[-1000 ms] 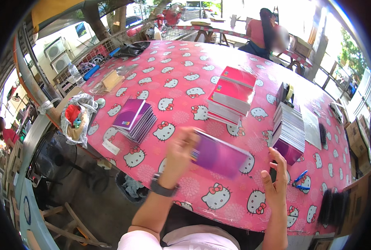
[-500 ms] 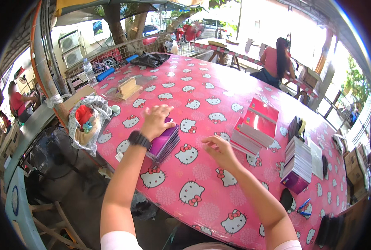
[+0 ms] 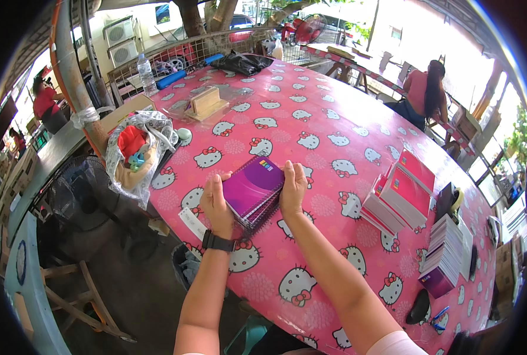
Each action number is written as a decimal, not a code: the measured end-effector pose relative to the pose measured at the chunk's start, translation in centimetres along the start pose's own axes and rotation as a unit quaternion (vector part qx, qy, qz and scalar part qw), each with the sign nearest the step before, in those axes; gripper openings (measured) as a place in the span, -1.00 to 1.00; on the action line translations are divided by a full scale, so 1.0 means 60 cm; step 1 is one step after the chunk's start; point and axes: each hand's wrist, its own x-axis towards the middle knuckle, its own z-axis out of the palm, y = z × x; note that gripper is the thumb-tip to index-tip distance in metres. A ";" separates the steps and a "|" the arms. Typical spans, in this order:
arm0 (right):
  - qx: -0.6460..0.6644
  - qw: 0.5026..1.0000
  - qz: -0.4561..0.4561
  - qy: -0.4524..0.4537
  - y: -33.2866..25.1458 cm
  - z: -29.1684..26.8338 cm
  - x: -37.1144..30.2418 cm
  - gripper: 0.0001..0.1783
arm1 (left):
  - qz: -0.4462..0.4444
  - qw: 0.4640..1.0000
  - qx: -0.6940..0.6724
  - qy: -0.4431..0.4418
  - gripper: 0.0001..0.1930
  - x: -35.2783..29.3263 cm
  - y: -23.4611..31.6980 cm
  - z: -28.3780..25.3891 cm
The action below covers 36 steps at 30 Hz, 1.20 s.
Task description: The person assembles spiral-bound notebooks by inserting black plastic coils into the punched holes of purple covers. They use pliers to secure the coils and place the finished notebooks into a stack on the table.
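Observation:
A small stack of purple spiral notebooks [image 3: 254, 184] lies on the pink patterned tabletop in front of me, its coil edges turned toward me and to the right. My left hand [image 3: 218, 204], with a dark watch at the wrist, grips the stack's left side, thumb up along the edge. From the opposite side my right hand [image 3: 293, 188] presses its fingers and palm against the right edge. The stack is held between both hands, and its top cover shows fully. Close to my left hand, a white paper slip [image 3: 192, 222] rests at the table edge.
To the right stand stacks of red notebooks [image 3: 400, 192] and a row of purple notebooks [image 3: 439, 260], near a tape dispenser [image 3: 449, 200]. A plastic bag of items [image 3: 139, 154] sits at the left edge. Farther back are a wooden block [image 3: 206, 102] and a bottle [image 3: 146, 74]. Another person [image 3: 420, 92] sits beyond.
My left hand has gone from the top of the notebooks to their left side. My right hand has come from the bare tabletop to their right side. The view has shifted left.

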 end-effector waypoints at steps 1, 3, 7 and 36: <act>0.024 1.000 0.003 0.009 -0.005 0.011 -0.007 -0.72 | -0.007 1.000 -0.019 0.020 -0.56 0.005 -0.004 0.001; -0.003 0.999 -0.036 0.022 -0.035 0.037 -0.027 -0.71 | -0.008 0.998 -0.048 0.041 -0.57 0.007 -0.001 0.002; -0.030 0.998 -0.054 0.002 -0.028 0.023 -0.027 -0.69 | -0.030 0.997 -0.075 0.017 -0.58 -0.008 0.013 0.014; 0.032 0.993 0.101 0.042 0.018 0.010 -0.059 -0.33 | -0.285 0.919 -0.264 0.070 -0.08 0.008 -0.095 -0.030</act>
